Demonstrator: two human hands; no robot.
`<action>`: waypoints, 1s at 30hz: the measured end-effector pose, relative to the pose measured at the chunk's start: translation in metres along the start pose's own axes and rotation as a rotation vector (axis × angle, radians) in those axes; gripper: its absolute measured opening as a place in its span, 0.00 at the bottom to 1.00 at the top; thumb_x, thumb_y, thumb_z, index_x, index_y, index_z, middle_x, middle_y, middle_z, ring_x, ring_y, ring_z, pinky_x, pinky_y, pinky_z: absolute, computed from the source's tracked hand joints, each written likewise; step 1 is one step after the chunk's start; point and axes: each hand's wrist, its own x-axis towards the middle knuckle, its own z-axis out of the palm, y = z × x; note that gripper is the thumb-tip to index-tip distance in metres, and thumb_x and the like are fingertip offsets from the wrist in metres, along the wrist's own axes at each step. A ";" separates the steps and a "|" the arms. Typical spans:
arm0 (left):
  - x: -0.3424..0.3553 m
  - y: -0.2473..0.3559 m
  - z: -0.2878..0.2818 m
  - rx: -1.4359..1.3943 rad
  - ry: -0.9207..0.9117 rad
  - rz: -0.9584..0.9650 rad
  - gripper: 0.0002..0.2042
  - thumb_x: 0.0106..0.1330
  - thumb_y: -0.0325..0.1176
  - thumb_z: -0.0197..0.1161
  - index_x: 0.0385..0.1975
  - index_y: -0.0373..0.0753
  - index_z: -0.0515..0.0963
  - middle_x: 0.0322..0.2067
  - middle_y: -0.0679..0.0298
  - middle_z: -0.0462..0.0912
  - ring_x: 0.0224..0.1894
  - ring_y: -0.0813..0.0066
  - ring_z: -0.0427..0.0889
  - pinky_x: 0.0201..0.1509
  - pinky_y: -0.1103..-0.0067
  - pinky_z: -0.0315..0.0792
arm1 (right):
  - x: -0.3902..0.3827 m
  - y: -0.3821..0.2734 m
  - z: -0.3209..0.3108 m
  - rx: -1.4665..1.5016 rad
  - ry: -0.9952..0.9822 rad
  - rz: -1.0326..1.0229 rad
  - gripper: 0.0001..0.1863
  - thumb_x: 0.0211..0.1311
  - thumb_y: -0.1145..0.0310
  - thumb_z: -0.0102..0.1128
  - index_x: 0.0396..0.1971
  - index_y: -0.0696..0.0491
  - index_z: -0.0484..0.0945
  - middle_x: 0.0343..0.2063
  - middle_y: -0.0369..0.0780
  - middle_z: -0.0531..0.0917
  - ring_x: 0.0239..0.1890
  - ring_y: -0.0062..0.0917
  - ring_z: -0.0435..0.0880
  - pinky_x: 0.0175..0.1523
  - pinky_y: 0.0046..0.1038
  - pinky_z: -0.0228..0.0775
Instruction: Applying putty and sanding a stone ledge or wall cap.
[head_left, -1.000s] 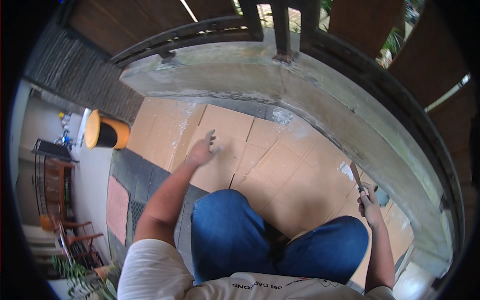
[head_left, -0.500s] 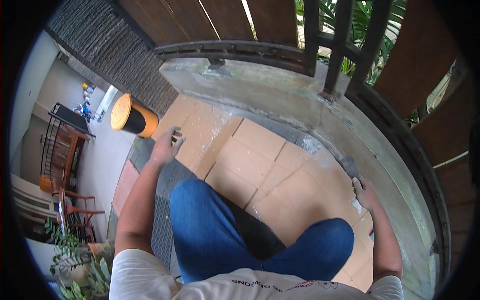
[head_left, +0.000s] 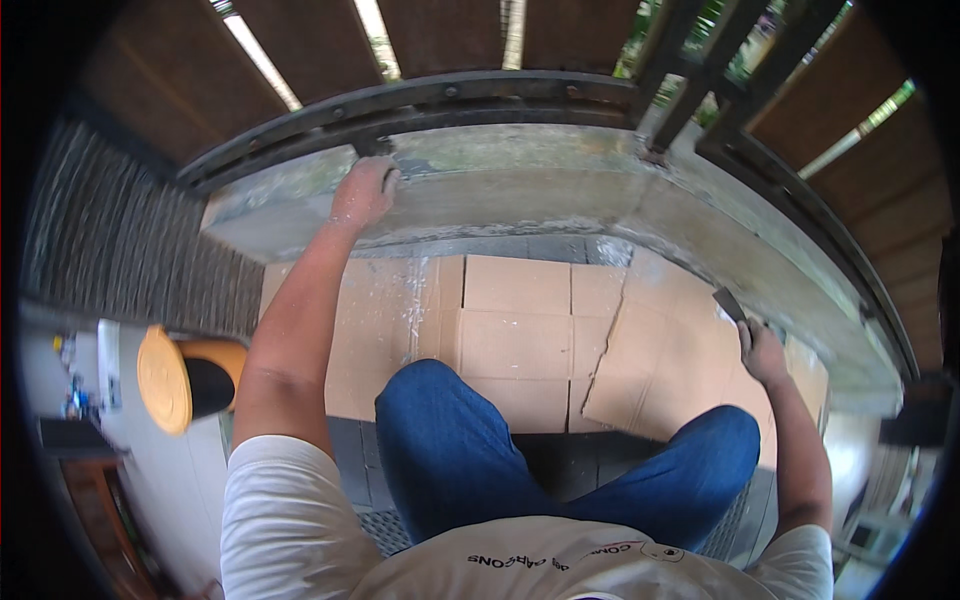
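Head view: a flat-bladed scraper [head_left: 730,305] is at the right of the frame, its dark blade angled toward the upper left, close to the foot of the low concrete wall [head_left: 500,192]. Contact between blade and wall cannot be confirmed. The right hand [head_left: 766,353] holds the scraper with its fingers closed around the handle; the forearm rises from the lower right, nearly upright, and tilts slightly left.

The left hand [head_left: 366,190] is at the upper left of centre, on the upper part of the wall, just below the fence rail [head_left: 450,103]. The arm is extended up the frame from the lower left. Its fingers are bent and partly hidden behind the hand; whether they grip anything cannot be told. Greyish residue shows on them.

Flattened cardboard [head_left: 515,340] covers the floor across the middle of the frame, creased and marked with white specks and smears at left. Two knees in blue jeans [head_left: 440,440] obstruct sight of part of its lower edge. Brown fence boards [head_left: 455,40] stand along the top, above the wall. A dark ribbed wall [head_left: 140,235] occupies the left. Below it, a yellow and black bin [head_left: 165,380] stands on pale flooring, near the left forearm.
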 end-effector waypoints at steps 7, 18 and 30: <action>0.057 0.023 0.034 0.010 -0.088 0.323 0.19 0.68 0.44 0.51 0.48 0.34 0.73 0.46 0.47 0.78 0.52 0.49 0.74 0.57 0.62 0.67 | 0.038 -0.051 -0.017 -0.186 -0.068 0.000 0.22 0.69 0.53 0.44 0.31 0.56 0.78 0.29 0.54 0.81 0.34 0.52 0.79 0.41 0.50 0.70; 0.069 0.021 0.068 0.163 -0.065 0.157 0.28 0.69 0.51 0.50 0.54 0.29 0.68 0.51 0.38 0.72 0.56 0.43 0.69 0.63 0.60 0.60 | 0.212 -0.119 0.069 -0.027 -0.059 -0.029 0.20 0.69 0.53 0.43 0.35 0.54 0.79 0.32 0.53 0.82 0.35 0.49 0.82 0.44 0.48 0.73; 0.074 0.031 0.069 0.145 -0.189 0.141 0.25 0.69 0.46 0.50 0.55 0.30 0.66 0.53 0.40 0.71 0.59 0.44 0.67 0.65 0.60 0.55 | 0.214 -0.090 0.102 0.035 0.007 0.103 0.20 0.68 0.54 0.43 0.39 0.53 0.80 0.31 0.54 0.82 0.37 0.50 0.82 0.44 0.48 0.74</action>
